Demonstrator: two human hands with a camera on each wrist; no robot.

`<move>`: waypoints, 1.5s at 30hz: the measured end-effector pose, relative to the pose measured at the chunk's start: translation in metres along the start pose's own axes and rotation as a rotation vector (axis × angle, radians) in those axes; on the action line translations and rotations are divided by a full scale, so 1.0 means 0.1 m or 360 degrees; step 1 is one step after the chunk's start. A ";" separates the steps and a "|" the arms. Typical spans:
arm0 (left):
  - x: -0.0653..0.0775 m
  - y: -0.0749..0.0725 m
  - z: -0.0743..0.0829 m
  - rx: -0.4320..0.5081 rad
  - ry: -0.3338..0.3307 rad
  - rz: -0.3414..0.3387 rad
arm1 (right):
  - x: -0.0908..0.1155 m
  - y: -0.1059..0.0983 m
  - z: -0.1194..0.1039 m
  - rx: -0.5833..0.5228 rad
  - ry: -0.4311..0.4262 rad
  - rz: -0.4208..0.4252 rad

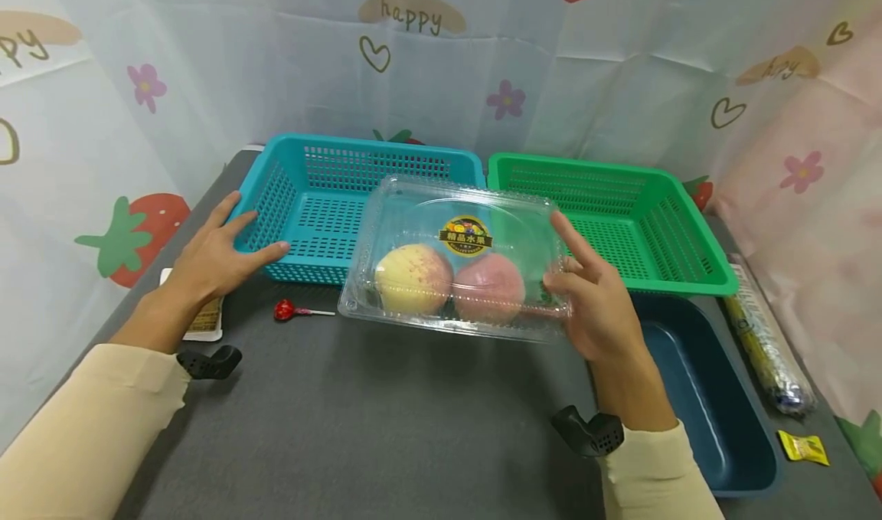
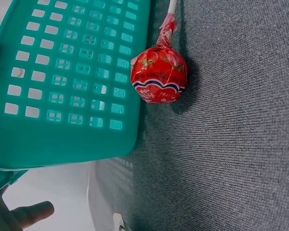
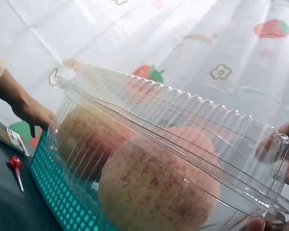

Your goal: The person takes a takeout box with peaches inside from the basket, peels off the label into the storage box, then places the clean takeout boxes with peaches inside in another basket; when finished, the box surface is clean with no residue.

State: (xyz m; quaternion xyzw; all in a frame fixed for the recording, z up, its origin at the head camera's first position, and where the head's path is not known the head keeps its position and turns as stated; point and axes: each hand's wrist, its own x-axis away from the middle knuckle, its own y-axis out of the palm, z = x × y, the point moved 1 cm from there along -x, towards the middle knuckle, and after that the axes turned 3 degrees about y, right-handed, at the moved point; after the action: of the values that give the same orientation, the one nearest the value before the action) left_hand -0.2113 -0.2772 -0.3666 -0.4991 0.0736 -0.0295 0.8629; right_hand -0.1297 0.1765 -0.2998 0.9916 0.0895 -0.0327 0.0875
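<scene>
My right hand (image 1: 598, 302) grips the right end of a clear plastic fruit box (image 1: 448, 214) with a black and gold label. Two peaches (image 1: 413, 279) show through it, one yellowish and one pink. The box is held above the table, tilted, and overlaps the front of the blue basket (image 1: 324, 214) in the head view. At that basket's left rim is my left hand (image 1: 213, 252), its fingers spread and thumb reaching over the near corner. A red wrapped lollipop (image 2: 159, 74) lies on the table just in front of the basket.
Right of the blue basket stands a green basket (image 1: 620, 229). A dark blue tub (image 1: 710, 405) sits in front of it. Along the right edge lie a long wrapped packet (image 1: 768, 344) and a yellow candy (image 1: 803, 448). A flat packet (image 1: 207, 321) is partly behind my left wrist.
</scene>
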 end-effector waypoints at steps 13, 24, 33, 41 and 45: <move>0.01 0.00 -0.01 0.0040 0.0011 -0.0032 | 0.41 -0.17 0.12 -0.0143 -0.0002 -0.0144; -0.03 0.01 0.00 0.0066 0.0039 -0.0037 | 0.63 -0.25 0.20 -0.0137 -0.0003 -0.0141; -0.07 0.01 0.00 0.0046 0.0036 -0.0052 | 0.78 -0.33 0.37 -0.0206 0.0002 -0.0192; -0.05 -0.01 -0.02 0.0053 0.0024 -0.0045 | 0.84 -0.33 0.55 -0.0115 0.0018 -0.0132; -0.04 -0.03 -0.03 0.0060 0.0019 -0.0052 | 0.85 -0.34 0.65 -0.0125 0.0023 -0.0137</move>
State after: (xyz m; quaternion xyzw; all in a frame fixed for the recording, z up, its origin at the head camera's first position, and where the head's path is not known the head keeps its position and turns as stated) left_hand -0.2154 -0.2806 -0.3656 -0.4838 0.0700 -0.0481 0.8710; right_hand -0.0558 0.2120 -0.3757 0.9829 0.1339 -0.0257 0.1241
